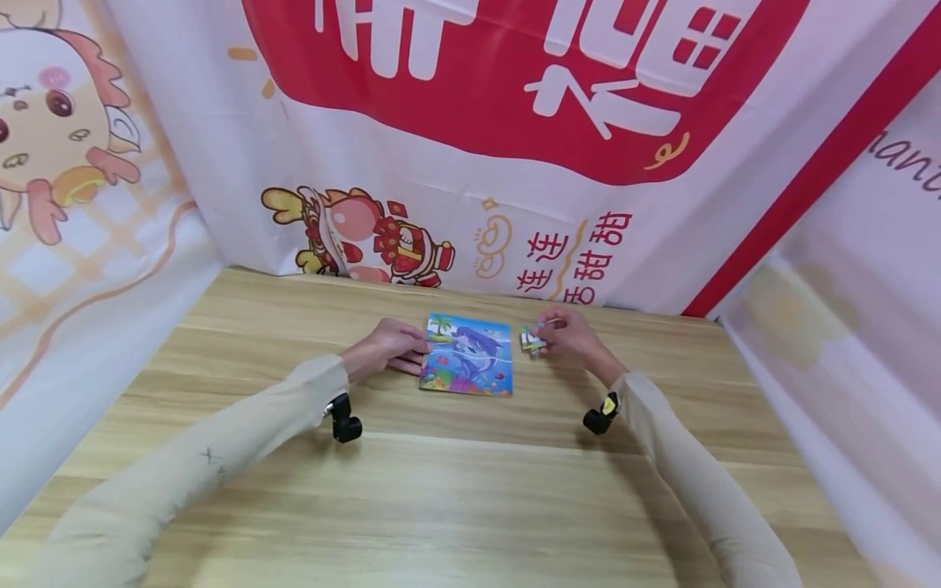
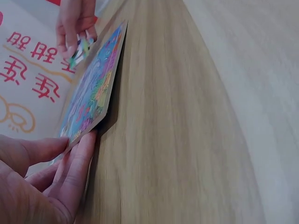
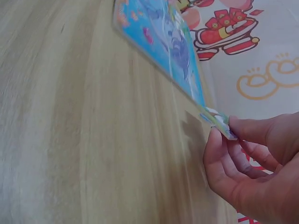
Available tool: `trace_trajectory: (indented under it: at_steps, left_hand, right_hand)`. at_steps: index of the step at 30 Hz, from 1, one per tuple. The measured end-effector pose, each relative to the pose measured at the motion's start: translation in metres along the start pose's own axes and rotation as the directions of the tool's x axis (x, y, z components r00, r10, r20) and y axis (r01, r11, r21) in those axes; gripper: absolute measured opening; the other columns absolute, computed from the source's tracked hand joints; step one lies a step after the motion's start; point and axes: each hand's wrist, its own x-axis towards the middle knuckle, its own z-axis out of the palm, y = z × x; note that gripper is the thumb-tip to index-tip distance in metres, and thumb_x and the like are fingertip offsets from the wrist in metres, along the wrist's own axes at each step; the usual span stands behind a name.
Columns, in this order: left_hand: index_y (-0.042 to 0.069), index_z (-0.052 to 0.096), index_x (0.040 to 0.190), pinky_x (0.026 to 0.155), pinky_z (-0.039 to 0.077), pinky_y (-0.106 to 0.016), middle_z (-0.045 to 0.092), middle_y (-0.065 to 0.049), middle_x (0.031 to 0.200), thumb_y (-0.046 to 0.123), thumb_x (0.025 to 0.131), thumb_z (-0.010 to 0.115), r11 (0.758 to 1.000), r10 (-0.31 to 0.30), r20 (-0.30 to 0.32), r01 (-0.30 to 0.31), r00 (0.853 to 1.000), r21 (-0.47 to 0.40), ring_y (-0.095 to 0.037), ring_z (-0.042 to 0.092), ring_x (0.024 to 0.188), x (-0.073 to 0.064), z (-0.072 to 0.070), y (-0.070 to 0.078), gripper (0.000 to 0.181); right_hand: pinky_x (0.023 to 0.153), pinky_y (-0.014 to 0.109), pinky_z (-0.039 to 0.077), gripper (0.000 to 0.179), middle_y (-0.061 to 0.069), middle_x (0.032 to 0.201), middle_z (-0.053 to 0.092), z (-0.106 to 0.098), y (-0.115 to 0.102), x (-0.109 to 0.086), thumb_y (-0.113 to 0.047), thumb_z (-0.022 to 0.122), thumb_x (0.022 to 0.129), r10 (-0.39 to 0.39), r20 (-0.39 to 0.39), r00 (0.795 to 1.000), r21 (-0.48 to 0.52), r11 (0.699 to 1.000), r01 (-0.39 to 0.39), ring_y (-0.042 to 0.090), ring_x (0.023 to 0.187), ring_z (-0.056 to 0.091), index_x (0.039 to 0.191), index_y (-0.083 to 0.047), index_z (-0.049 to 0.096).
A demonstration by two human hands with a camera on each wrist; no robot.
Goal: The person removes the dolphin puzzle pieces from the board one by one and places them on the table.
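Observation:
A dolphin picture puzzle (image 1: 467, 356), a thin square board in blue and purple, is at the middle of the table near the back. My left hand (image 1: 387, 346) pinches its left edge, with the thumb on top and fingers (image 2: 80, 161) beneath. The left wrist view shows the board tilted, its near edge off the wood. To the right of the board, my right hand (image 1: 570, 335) holds a small, colourful puzzle piece (image 3: 218, 120) between thumb and fingertips, above the table. White and green show on the piece; my fingers cover part of it.
The wooden table (image 1: 441, 490) reaches back to a white and red printed cloth (image 1: 456, 204) hanging behind it. More printed cloth (image 1: 95, 269) hangs on the left, and a pale one (image 1: 831, 327) on the right. Each wrist carries a small black camera (image 1: 344, 418).

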Motion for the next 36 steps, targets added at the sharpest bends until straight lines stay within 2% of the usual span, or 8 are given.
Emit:
trace_trajectory:
  at_steps: [2,5,9,12,17,24,30,36]
  left_hand:
    - [-0.005,0.063,0.137,0.068,0.068,-0.031,0.076,-0.007,0.088,0.004,0.098,0.072,1.000,-0.011,-0.004,0.011,1.000,0.001,-0.012,0.073,0.067,0.001,-0.005,0.000,0.041]
    - [-0.004,0.062,0.138,0.070,0.068,-0.031,0.076,-0.006,0.090,0.005,0.098,0.072,1.000,-0.022,0.005,0.022,1.000,0.003,-0.012,0.073,0.069,0.002,-0.009,-0.001,0.043]
    - [-0.003,0.063,0.137,0.070,0.068,-0.031,0.076,-0.005,0.087,0.007,0.098,0.072,1.000,-0.026,0.009,0.026,1.000,0.003,-0.011,0.073,0.068,0.004,-0.010,-0.002,0.041]
    - [-0.004,0.062,0.137,0.069,0.068,-0.029,0.076,-0.003,0.084,0.007,0.099,0.071,1.000,-0.020,0.005,0.020,1.000,0.003,-0.011,0.073,0.066,0.004,-0.010,-0.002,0.040]
    - [-0.005,0.060,0.139,0.068,0.068,-0.028,0.076,-0.002,0.083,0.008,0.100,0.070,1.000,-0.014,0.011,0.014,1.000,-0.003,-0.011,0.072,0.066,0.004,-0.010,-0.003,0.042]
    - [-0.005,0.059,0.141,0.071,0.068,-0.029,0.077,-0.004,0.088,0.009,0.101,0.069,1.000,-0.025,0.028,0.024,0.999,0.015,-0.011,0.073,0.069,0.002,-0.012,-0.008,0.043]
    - [-0.005,0.058,0.141,0.073,0.068,-0.030,0.079,-0.005,0.094,0.010,0.101,0.069,1.000,-0.005,0.026,0.005,1.000,0.013,-0.012,0.074,0.072,0.000,-0.015,-0.009,0.044]
    - [-0.005,0.059,0.141,0.074,0.068,-0.030,0.078,-0.003,0.091,0.009,0.101,0.069,1.000,0.004,0.032,-0.004,0.999,0.012,-0.011,0.074,0.072,0.002,-0.012,-0.005,0.043]
  right_hand:
    - [0.072,0.026,0.066,0.027,0.009,0.096,0.065,0.001,0.001,0.000,-0.004,0.068,0.101,0.001,-0.025,1.000,-0.036,0.999,-0.002,0.015,0.075,0.067,0.122,0.009,0.058]
    - [0.069,0.025,0.065,0.024,0.012,0.098,0.067,0.006,0.000,0.001,-0.006,0.071,0.099,-0.031,-0.077,0.997,-0.168,0.986,0.018,0.016,0.078,0.066,0.117,0.007,0.062]
    - [0.067,0.021,0.057,0.019,0.014,0.098,0.069,0.014,-0.002,0.003,-0.009,0.075,0.097,-0.118,-0.135,0.984,-0.361,0.931,0.062,0.017,0.082,0.062,0.109,0.003,0.067]
    - [0.067,0.022,0.051,0.017,0.013,0.095,0.068,0.018,-0.004,0.005,-0.009,0.076,0.096,-0.162,-0.157,0.974,-0.416,0.905,0.084,0.019,0.082,0.059,0.106,0.003,0.068]
    - [0.068,0.023,0.051,0.016,0.012,0.094,0.068,0.022,-0.001,0.008,-0.010,0.075,0.096,-0.150,-0.173,0.973,-0.438,0.897,0.060,0.019,0.082,0.058,0.106,0.002,0.069]
    - [0.076,0.029,0.055,0.017,0.014,0.100,0.068,0.028,0.005,0.007,-0.012,0.074,0.097,-0.134,-0.181,0.974,-0.446,0.894,0.040,0.024,0.089,0.061,0.108,0.000,0.069]
    - [0.070,0.025,0.052,0.016,0.013,0.097,0.068,0.031,0.007,0.011,-0.013,0.076,0.097,-0.184,-0.171,0.968,-0.488,0.869,0.079,0.022,0.085,0.060,0.104,-0.001,0.068]
    - [0.069,0.025,0.053,0.013,0.012,0.096,0.069,0.029,0.004,0.011,-0.013,0.076,0.097,-0.179,-0.176,0.968,-0.498,0.864,0.069,0.021,0.084,0.061,0.102,-0.003,0.068]
